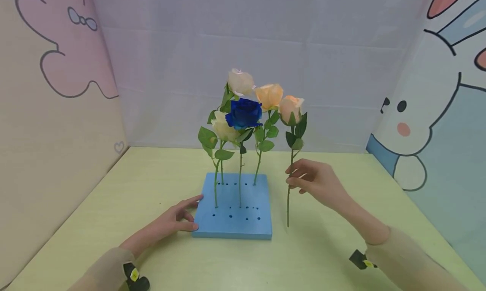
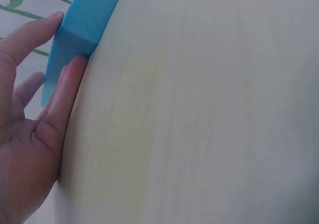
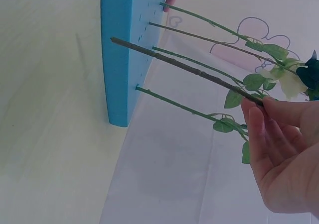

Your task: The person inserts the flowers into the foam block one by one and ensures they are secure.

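Observation:
My right hand (image 1: 317, 182) pinches the stem of a peach rose (image 1: 291, 110) between thumb and fingers, to the right of a blue foam block (image 1: 237, 228). The bare lower end of that stem (image 3: 179, 64) points down, apart from the block. My left hand (image 1: 172, 219) rests against the block's left side, its fingers spread along the edge and touching it. Upright in the block's holes stand a blue rose (image 1: 244, 113), a yellow-orange rose (image 1: 269, 96), a pale pink-white rose (image 1: 241, 82) and a cream rose (image 1: 223, 127).
Rows of small holes mark the block's top. It sits on a pale yellow-green table (image 1: 159, 173). Behind hangs a light cloth backdrop (image 1: 171, 71), with cartoon-printed panels on the left (image 1: 76, 126) and right (image 1: 448, 156).

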Available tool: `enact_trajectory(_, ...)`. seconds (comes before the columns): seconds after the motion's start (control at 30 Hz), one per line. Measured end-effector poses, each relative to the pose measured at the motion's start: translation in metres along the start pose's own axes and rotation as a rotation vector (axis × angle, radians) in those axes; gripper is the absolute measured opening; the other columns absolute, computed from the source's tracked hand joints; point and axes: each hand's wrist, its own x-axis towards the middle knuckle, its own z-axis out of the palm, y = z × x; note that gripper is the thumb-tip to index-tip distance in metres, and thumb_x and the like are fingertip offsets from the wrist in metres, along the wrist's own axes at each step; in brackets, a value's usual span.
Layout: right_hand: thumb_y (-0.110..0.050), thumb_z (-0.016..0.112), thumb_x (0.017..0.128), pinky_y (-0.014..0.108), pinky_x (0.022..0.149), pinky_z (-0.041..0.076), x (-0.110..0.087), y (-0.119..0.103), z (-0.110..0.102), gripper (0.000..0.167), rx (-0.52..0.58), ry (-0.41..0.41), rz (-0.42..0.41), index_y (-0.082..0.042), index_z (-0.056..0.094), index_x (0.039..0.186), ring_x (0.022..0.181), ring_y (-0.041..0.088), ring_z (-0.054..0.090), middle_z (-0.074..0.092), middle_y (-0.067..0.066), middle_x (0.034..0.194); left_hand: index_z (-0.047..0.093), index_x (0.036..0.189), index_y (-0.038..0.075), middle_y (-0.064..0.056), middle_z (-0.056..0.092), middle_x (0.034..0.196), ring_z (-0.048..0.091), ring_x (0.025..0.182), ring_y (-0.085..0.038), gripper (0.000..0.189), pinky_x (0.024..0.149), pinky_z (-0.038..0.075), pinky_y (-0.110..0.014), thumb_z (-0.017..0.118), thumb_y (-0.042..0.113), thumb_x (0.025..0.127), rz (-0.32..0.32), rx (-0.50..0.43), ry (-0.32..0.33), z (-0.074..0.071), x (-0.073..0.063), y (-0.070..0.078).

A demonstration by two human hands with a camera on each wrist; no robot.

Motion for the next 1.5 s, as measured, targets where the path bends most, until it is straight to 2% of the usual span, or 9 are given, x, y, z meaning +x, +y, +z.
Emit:
enact_trajectory(0.3,-0.009,0.068,0.092,0.029,0.062,0.058,0.012,-0.005,0.013,0.013,0.028,0.029,-0.084,-0.006,0.061,0.103,0.071,0.008,0.072,0.076,0.013,0.089,0.028,0.157,0.019,-0.023,0.038,0.152,0.057,0.101,-0.019,0.082,0.085,0.045,-0.03,0.073,0.026,0.088,0.006,0.006,0.001,-0.001,-0.001,0.002)
enact_trajectory(0.63,-0.007,0.062,0.096,0.024,0.059,0.057,0.023,-0.009,0.03,0.011,-0.059,0.068,-0.209,-0.007,0.056,0.105,0.069,0.007,0.072,0.076,0.009,0.084,0.028,0.157,0.021,-0.021,0.038,0.153,0.057,0.102,-0.018,0.082,0.087,0.044,-0.032,0.073,0.027,0.088,-0.005,-0.008,0.004,0.0,-0.001,0.0)
enact_trajectory(0.8,-0.007,0.06,0.097,0.024,0.059,0.057,0.028,-0.011,0.034,0.01,-0.064,0.062,-0.219,-0.009,0.055,0.106,0.07,0.011,0.073,0.077,0.01,0.085,0.028,0.157,0.021,-0.02,0.039,0.152,0.057,0.101,-0.017,0.082,0.088,0.044,-0.032,0.073,0.027,0.089,-0.006,-0.014,0.005,0.0,-0.001,0.001)
enact_trajectory(1.17,-0.007,0.059,0.098,0.025,0.06,0.057,0.039,-0.002,0.043,0.008,-0.036,0.061,-0.232,-0.005,0.056,0.105,0.069,0.014,0.073,0.076,0.012,0.084,0.028,0.157,0.02,-0.022,0.038,0.152,0.056,0.102,-0.021,0.082,0.085,0.046,-0.032,0.073,0.027,0.089,0.007,-0.001,0.001,0.0,0.0,0.001)
enact_trajectory(1.3,-0.007,0.059,0.098,0.026,0.06,0.057,0.041,-0.001,0.046,0.01,-0.031,0.068,-0.237,-0.003,0.056,0.106,0.069,0.015,0.073,0.076,0.012,0.084,0.027,0.157,0.02,-0.022,0.038,0.152,0.057,0.101,-0.02,0.082,0.085,0.046,-0.031,0.073,0.027,0.089,0.012,0.004,0.002,0.0,0.0,0.001)
enact_trajectory(1.5,-0.007,0.058,0.098,0.028,0.06,0.058,0.043,-0.001,0.05,0.008,-0.025,0.071,-0.238,-0.006,0.056,0.106,0.07,0.016,0.073,0.076,0.013,0.085,0.028,0.157,0.019,-0.023,0.038,0.15,0.057,0.1,-0.018,0.081,0.084,0.047,-0.028,0.072,0.026,0.089,0.016,0.005,0.0,0.0,-0.001,0.001)
